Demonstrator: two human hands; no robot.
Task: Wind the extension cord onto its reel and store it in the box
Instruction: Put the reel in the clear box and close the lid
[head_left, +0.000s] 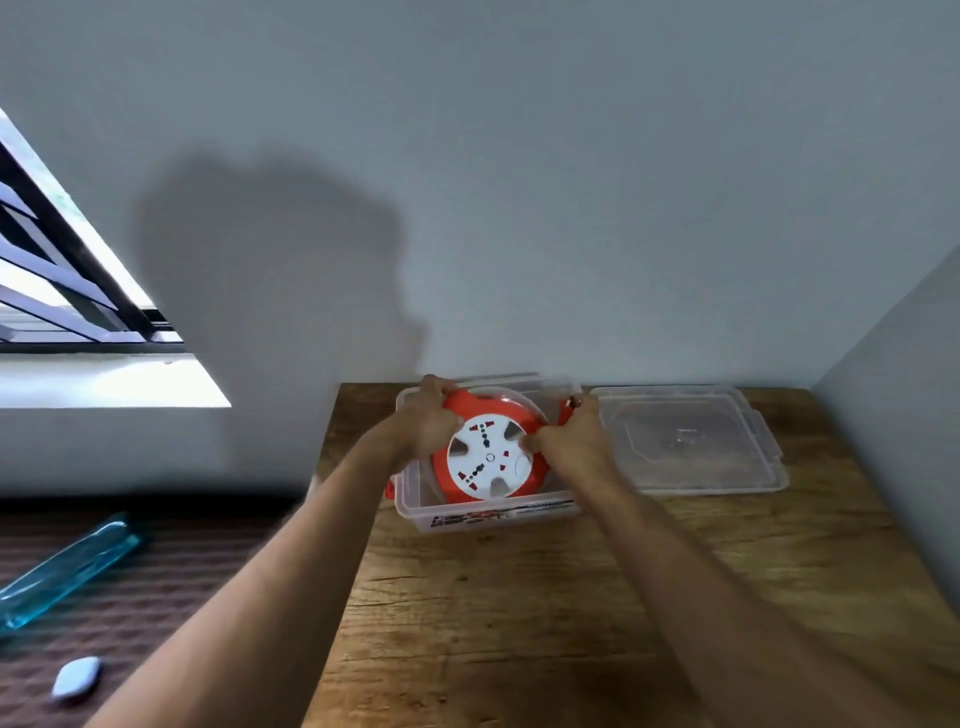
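Observation:
An orange extension cord reel (488, 462) with a white socket face sits tilted inside a clear plastic box (488, 514) at the back of the wooden table (519, 623). My left hand (428, 423) grips the reel's upper left rim. On the right edge of the reel, my right hand (569, 436) holds it, with the orange plug end (566, 405) sticking up near my fingers. Any wound cord is hidden by the reel and my hands.
The box's clear lid (691, 441) lies flat just right of the box. Grey walls close the table at the back and right. To the left, a lower dark surface holds a blue transparent bottle (67, 571) and a small white object (78, 678).

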